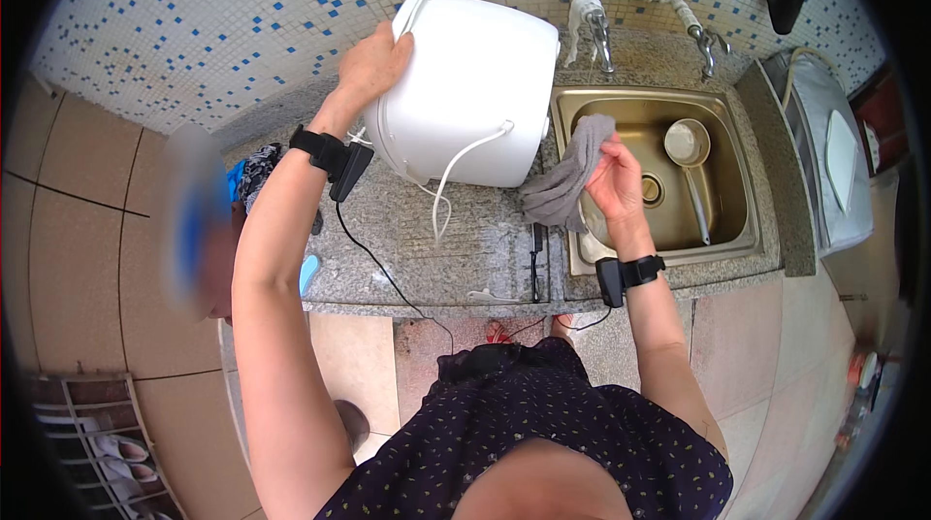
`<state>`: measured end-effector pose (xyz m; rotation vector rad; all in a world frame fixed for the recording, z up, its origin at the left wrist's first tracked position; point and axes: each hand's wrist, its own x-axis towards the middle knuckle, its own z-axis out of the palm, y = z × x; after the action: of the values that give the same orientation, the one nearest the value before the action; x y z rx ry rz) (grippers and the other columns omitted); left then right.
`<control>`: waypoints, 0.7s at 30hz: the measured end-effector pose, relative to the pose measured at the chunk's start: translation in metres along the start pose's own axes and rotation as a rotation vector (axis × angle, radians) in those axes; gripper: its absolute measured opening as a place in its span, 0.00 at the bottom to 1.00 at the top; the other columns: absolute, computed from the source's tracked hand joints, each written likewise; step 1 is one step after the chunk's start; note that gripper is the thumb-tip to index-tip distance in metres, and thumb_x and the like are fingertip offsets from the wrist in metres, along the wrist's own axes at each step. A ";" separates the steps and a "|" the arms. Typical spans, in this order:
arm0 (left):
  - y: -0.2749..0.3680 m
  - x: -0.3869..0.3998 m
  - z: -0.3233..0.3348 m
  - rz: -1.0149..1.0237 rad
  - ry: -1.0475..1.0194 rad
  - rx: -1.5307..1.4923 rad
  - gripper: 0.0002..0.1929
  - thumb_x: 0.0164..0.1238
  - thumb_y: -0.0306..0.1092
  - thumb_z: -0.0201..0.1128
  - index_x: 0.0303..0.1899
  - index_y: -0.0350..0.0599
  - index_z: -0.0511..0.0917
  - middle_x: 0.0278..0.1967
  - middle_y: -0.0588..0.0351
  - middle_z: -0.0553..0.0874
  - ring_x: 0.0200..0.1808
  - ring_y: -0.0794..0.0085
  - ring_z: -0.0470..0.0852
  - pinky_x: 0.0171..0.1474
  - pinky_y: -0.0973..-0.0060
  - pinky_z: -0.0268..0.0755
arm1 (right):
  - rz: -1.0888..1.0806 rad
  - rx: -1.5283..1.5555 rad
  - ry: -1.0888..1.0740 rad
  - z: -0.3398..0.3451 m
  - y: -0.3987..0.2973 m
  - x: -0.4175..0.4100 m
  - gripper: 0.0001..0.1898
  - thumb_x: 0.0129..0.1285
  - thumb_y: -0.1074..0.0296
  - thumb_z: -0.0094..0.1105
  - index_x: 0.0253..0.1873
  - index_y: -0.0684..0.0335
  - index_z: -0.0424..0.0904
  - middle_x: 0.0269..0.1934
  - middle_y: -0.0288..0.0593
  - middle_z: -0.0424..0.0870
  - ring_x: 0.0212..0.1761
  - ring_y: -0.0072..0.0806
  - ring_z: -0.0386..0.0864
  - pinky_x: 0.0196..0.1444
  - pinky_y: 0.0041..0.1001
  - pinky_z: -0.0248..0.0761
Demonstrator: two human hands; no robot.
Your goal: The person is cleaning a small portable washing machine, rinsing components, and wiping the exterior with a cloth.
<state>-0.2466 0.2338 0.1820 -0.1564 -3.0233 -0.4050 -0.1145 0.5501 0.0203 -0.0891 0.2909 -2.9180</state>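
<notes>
A white electric cooker is tipped on its side over the granite counter, its base turned towards the sink. My left hand grips its rim at the upper left, the fingertips partly hidden behind it. From the cooker's side a white power cord loops down to the counter. In my right hand is a grey cloth, bunched and hanging over the left rim of the sink. The cloth is close to the cooker's base; whether they touch I cannot tell.
A metal sink holds a long-handled ladle. Two taps project from the tiled wall. A dark-handled tool and a small white utensil lie near the counter's front edge. A blurred person is at the left.
</notes>
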 end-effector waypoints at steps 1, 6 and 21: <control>0.001 -0.003 -0.002 0.092 0.006 0.005 0.27 0.72 0.50 0.43 0.58 0.35 0.71 0.43 0.36 0.85 0.48 0.47 0.85 0.53 0.54 0.74 | -0.055 -0.136 -0.004 0.023 -0.011 -0.002 0.20 0.63 0.78 0.43 0.60 0.71 0.71 0.54 0.52 0.81 0.59 0.39 0.79 0.64 0.40 0.71; -0.013 -0.029 -0.011 0.192 0.020 -0.155 0.25 0.73 0.48 0.45 0.62 0.40 0.68 0.47 0.38 0.85 0.48 0.48 0.84 0.54 0.56 0.73 | -0.076 -0.547 -0.218 0.088 -0.044 0.000 0.24 0.63 0.80 0.43 0.65 0.73 0.69 0.59 0.51 0.79 0.61 0.36 0.77 0.66 0.37 0.69; 0.014 -0.075 0.008 -0.126 0.301 -0.054 0.23 0.74 0.56 0.50 0.50 0.44 0.74 0.45 0.46 0.83 0.41 0.48 0.85 0.43 0.55 0.75 | -0.381 -1.580 -1.109 0.144 -0.015 0.119 0.20 0.59 0.72 0.53 0.57 0.69 0.78 0.51 0.54 0.82 0.54 0.42 0.78 0.63 0.36 0.65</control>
<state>-0.1711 0.2424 0.1700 0.0851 -2.7343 -0.4727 -0.2221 0.5119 0.1685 -1.8707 2.1886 -1.6003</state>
